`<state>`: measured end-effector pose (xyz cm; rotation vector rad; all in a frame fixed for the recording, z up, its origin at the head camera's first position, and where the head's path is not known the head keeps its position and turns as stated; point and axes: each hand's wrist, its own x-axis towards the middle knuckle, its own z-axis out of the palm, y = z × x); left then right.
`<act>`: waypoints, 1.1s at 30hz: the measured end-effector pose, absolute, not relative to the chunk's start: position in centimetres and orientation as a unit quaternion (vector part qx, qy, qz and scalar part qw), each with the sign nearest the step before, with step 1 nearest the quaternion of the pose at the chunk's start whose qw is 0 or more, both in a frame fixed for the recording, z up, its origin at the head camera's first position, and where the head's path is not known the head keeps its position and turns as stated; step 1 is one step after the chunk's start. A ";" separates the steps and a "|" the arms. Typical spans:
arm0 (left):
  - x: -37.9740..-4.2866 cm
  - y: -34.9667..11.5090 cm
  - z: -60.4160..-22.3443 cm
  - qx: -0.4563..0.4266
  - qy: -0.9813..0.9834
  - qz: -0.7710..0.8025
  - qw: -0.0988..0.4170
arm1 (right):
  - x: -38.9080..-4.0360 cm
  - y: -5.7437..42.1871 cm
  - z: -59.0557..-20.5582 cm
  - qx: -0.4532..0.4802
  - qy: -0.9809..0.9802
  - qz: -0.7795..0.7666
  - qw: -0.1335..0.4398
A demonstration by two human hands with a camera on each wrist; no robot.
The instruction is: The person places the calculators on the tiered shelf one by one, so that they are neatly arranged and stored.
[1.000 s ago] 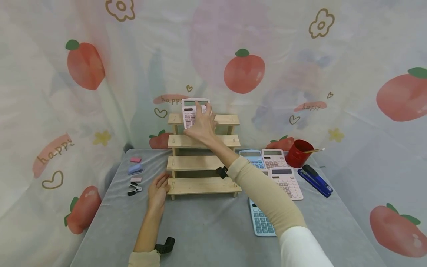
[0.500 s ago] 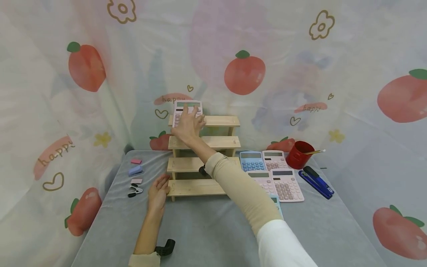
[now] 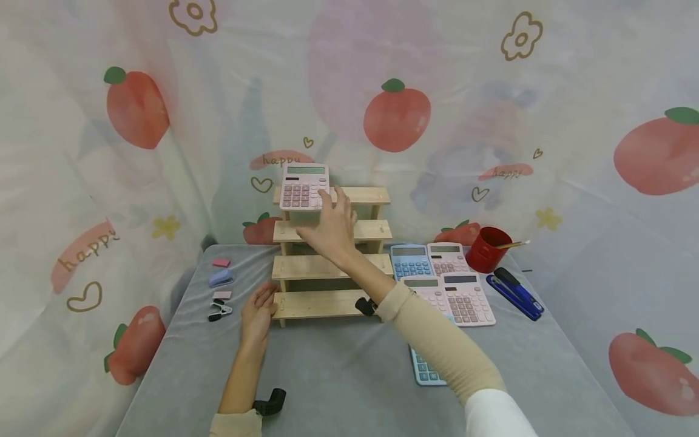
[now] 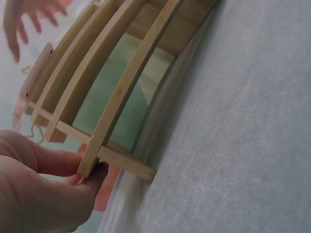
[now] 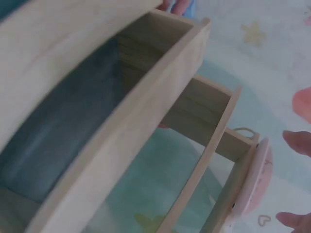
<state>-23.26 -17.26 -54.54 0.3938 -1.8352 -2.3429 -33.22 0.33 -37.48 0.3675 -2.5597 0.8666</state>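
Observation:
A pink calculator (image 3: 303,187) rests on the left end of the top board of a four-step wooden display stand (image 3: 324,304), leaning back with its keys toward me. My right hand (image 3: 335,229) is just right of and below it, fingers spread and holding nothing. The right wrist view has these fingertips (image 5: 294,221) apart from the calculator's edge (image 5: 251,179). Down at the lowest board's left end is my left hand (image 3: 256,315). In the left wrist view its thumb and finger pinch that board's end (image 4: 90,162).
Right of the stand lie blue and pink calculators (image 3: 468,300), one partly under my right sleeve. A red cup (image 3: 488,252) with a pencil and a blue stapler (image 3: 513,297) are farther right. Pink erasers (image 3: 221,262), a small blue stapler-like item (image 3: 221,278) and a clip (image 3: 219,311) lie left.
The calculator first shifted left along the top board in my right hand. That hand has since let go and drawn back right and down. My left hand stays at the lowest board.

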 end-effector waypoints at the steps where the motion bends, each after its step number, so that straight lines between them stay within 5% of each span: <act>1: -23.3 -17.2 -54.5 0.130 -0.610 -0.779 0.070 | -32.5 1.3 -37.8 0.138 -0.916 0.314 0.206; 18: -23.3 -17.1 -54.4 0.135 -0.608 -0.780 0.062 | -20.3 19.0 -47.2 0.083 -0.952 0.273 0.113; 33: -23.2 -17.2 -54.2 0.137 -0.616 -0.773 0.062 | -14.4 25.4 -53.6 0.024 -0.981 0.194 -0.003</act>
